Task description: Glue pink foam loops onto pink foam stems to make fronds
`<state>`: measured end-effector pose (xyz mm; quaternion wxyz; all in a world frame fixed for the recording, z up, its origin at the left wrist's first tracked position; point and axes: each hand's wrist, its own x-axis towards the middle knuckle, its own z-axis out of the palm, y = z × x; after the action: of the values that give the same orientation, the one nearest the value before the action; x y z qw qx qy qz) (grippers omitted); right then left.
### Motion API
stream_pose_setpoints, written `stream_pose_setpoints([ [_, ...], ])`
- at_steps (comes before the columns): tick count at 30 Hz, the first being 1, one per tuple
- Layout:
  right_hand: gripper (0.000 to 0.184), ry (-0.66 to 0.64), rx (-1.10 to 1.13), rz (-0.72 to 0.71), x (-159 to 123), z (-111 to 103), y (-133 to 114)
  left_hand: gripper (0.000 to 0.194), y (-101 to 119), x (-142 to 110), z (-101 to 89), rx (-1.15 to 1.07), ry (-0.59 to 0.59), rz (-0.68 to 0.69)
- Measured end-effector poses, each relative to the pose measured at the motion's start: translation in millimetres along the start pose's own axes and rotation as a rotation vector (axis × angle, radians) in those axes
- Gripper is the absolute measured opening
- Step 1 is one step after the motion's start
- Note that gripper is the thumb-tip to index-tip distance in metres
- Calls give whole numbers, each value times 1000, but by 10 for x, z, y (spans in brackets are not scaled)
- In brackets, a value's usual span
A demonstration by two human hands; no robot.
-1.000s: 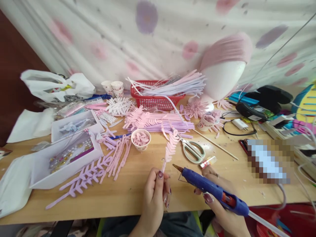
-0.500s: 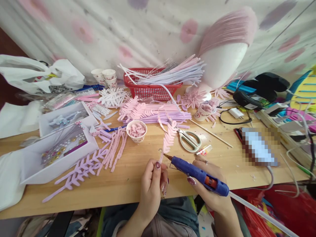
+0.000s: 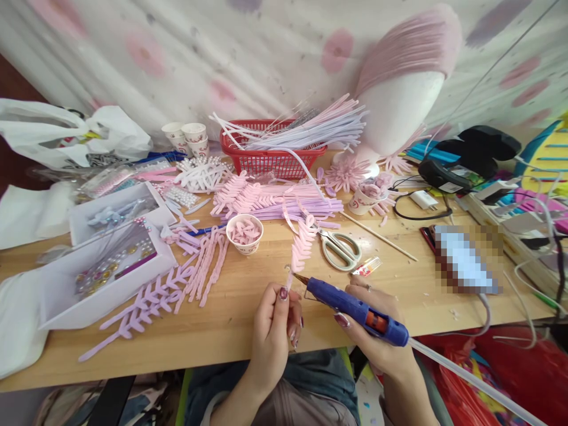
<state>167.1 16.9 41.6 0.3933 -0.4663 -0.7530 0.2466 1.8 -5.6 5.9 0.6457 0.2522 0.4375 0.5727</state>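
Note:
Between thumb and fingers, my left hand (image 3: 277,319) pinches the lower stem of a pink pipe-cleaner leaf sprig (image 3: 302,245), which stands upright above the table. My right hand (image 3: 377,325) is wrapped round a blue hot glue gun (image 3: 355,307) with a long clear glue stick (image 3: 470,378) coming out of its back. The gun's nozzle points left and sits at the sprig's stem, just above my left fingertips; whether it touches I cannot tell. Behind the sprig are a paper cup of short pink pieces (image 3: 245,248) and pale-handled scissors (image 3: 339,248).
Purple leaf sprigs (image 3: 151,296) and white boxes of beads (image 3: 106,316) lie at the left. A red basket of pipe cleaners (image 3: 275,163) and a white mannequin head (image 3: 394,112) stand at the back. At the right are a lighter (image 3: 367,267), a wooden stick (image 3: 379,236) and a phone (image 3: 464,260).
The glue gun has moved left, its nozzle coming from beside the sprig to its stem. My left hand keeps its pinch on the sprig. The camera view has shifted slightly.

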Motion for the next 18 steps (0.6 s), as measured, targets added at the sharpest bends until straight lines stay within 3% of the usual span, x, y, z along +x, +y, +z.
stream_pose_setpoints([
  [5,33,0,-2,-1,1,-8,-8,44,25,-8,29,-43,40,-21],
  [18,34,-14,62,-4,-40,3,55,43,16,20,8,-73,11,-26],
])
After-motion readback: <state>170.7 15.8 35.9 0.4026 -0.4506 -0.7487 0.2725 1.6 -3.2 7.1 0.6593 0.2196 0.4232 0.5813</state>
